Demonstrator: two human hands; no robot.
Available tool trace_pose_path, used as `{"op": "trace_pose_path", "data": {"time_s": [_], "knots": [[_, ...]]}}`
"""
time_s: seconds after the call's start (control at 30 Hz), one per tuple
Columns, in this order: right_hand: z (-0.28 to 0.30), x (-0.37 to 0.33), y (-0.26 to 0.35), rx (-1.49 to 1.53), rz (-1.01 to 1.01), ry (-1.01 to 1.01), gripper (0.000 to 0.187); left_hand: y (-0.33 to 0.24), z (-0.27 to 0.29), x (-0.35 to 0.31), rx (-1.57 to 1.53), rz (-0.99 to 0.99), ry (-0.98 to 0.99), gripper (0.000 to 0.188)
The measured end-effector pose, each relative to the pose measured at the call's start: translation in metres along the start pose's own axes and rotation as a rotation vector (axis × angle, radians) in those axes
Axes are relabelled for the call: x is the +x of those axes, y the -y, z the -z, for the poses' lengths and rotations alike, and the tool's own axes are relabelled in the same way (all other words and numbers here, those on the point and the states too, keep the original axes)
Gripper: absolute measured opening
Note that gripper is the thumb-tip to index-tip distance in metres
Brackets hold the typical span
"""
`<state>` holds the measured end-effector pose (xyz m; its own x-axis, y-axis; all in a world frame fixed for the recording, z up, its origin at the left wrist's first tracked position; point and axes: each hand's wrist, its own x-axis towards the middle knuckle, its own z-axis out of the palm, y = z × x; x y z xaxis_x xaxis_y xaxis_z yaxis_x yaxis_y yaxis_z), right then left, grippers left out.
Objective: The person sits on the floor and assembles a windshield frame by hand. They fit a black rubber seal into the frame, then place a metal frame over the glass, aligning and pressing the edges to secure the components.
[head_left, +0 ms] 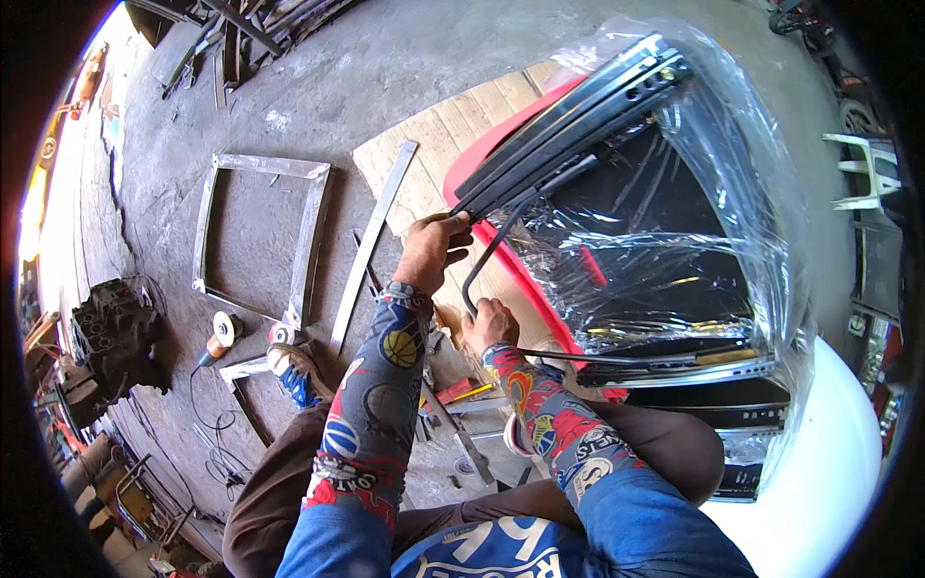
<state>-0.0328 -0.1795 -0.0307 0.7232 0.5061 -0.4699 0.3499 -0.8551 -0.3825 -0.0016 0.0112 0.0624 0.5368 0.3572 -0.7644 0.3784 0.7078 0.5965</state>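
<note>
A red-and-black vehicle seat [665, 217], wrapped in clear plastic, lies in front of me with a black metal seat rail [578, 130] along its far side. My left hand [434, 250] is closed at the near end of this rail, thumb and fingers pinching it. A bent black rod [488, 252] curves from the rail toward me. My right hand [491, 325] is closed round the rod's near bend. A second rail [674, 370] runs along the seat's near side, and plastic film partly covers the seat's underside.
Cardboard [424, 154] lies beneath the seat. To the left are a flat metal bar [374, 246], a welded metal frame [203, 226], an angle grinder [221, 334] with its cord, and a dark engine block [116, 332]. A white plastic chair [867, 173] stands at the right.
</note>
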Motion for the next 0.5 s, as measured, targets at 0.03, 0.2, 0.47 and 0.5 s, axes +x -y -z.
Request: {"op": "trace_pose_path", "data": {"time_s": [0.03,0.2,0.47,0.5], "knots": [[-0.011,0.007,-0.002,0.138,0.057,-0.121,0.031,0.001,0.001,0.001,0.014,-0.01,0.014,0.029],[-0.04,0.043,0.002,0.225,0.186,-0.273,0.023,-0.004,0.001,-0.001,0.011,-0.038,0.0,0.034],[-0.024,0.081,0.0,0.118,0.256,-0.279,0.025,0.005,0.001,0.016,-0.075,-0.055,-0.008,0.031],[-0.024,0.081,0.001,0.119,0.241,-0.285,0.025,0.008,0.001,0.018,-0.125,-0.064,-0.008,0.031]]}}
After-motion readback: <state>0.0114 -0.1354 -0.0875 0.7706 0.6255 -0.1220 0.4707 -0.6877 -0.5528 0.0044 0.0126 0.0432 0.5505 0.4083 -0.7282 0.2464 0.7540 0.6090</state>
